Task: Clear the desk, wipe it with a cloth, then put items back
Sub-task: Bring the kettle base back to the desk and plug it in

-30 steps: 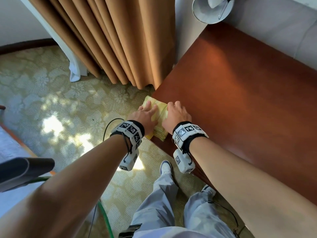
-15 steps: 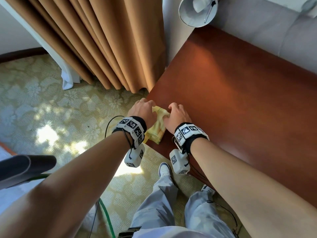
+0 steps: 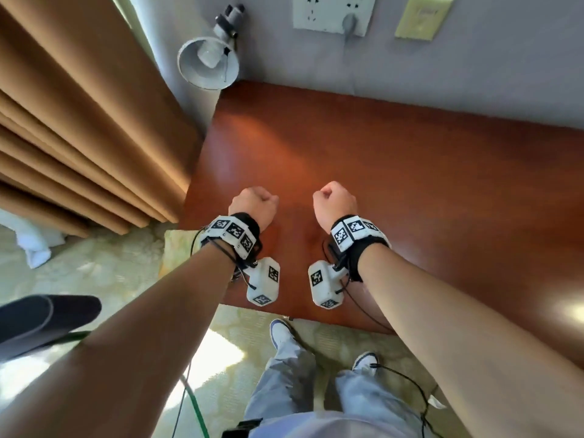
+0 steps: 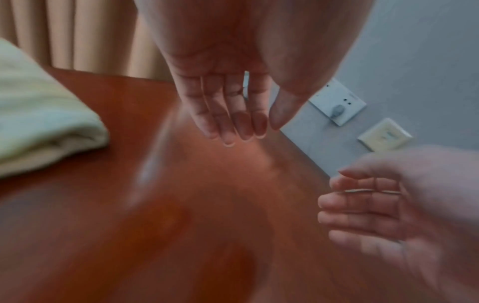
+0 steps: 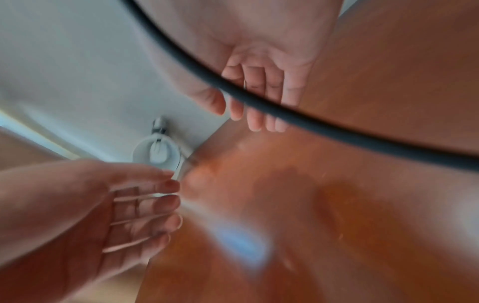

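- In the head view my left hand (image 3: pixel 252 203) and right hand (image 3: pixel 335 202) hover side by side over the near left part of the tabletop (image 3: pixel 410 184), touching nothing.
- From above they look half curled. The wrist views settle it: the left fingers (image 4: pixel 228 114) hang fairly straight and close together, and so do the right fingers (image 5: pixel 261 98). Neither hand holds anything.
- The cloth (image 4: pixel 39 123) is the task's thing. It lies folded on the tabletop at the left edge of the left wrist frame, well apart from both hands. In the head view only a pale strip of it shows at the tabletop's left corner, behind my left wrist.
- As far as I can see, clearing is done: the visible wood carries nothing but the cloth, and it shines evenly.
- Wiping is likely finished too, since the cloth is folded and let go, though I cannot tell from gloss alone whether every part was covered.
- What is left, by my reading, is bringing the items back. None of them shows in any view, so I cannot say where they wait.
- The lamp (image 3: pixel 207 63) sits at upper centre-left, mounted off the tabletop, beside the curtain (image 3: pixel 79 121).
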Demonstrator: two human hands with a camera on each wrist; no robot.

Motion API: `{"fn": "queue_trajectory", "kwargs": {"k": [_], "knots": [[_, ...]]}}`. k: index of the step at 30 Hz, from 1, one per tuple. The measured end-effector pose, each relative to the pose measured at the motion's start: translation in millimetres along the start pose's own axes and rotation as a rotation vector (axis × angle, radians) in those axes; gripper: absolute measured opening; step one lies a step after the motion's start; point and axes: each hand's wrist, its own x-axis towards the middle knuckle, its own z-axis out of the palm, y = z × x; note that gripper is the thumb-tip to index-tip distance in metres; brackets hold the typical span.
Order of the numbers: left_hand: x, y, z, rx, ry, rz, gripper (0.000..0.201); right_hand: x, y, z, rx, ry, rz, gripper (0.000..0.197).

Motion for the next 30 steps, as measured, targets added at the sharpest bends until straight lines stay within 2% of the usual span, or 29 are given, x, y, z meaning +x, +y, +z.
{"fn": "queue_trajectory", "kwargs": {"k": [5, 9, 11, 19, 25, 30], "knots": [[-26, 84, 45, -0.036, -0.043, 0.145, 0.016, -3, 56, -86, 0.211, 0.159, 0.18, 0.024], [-67, 157, 102, -0.005, -0.129, 0.268, 0.021, -22, 127, -160, 0.319, 0.289, 0.27, 0.021], [-93, 192, 135, 0.001, -0.165, 0.322, 0.023, -36, 168, -198, 0.345, 0.355, 0.307, 0.017], [-232, 318, 273, 0.069, -0.261, 0.539, 0.032, -123, 319, -349, 0.433, 0.574, 0.41, 0.028], [-325, 412, 355, 0.054, -0.344, 0.678, 0.035, -184, 413, -455, 0.462, 0.736, 0.494, 0.031], [-367, 470, 399, 0.018, -0.395, 0.753, 0.036, -202, 462, -506, 0.497, 0.788, 0.528, 0.03]]}}
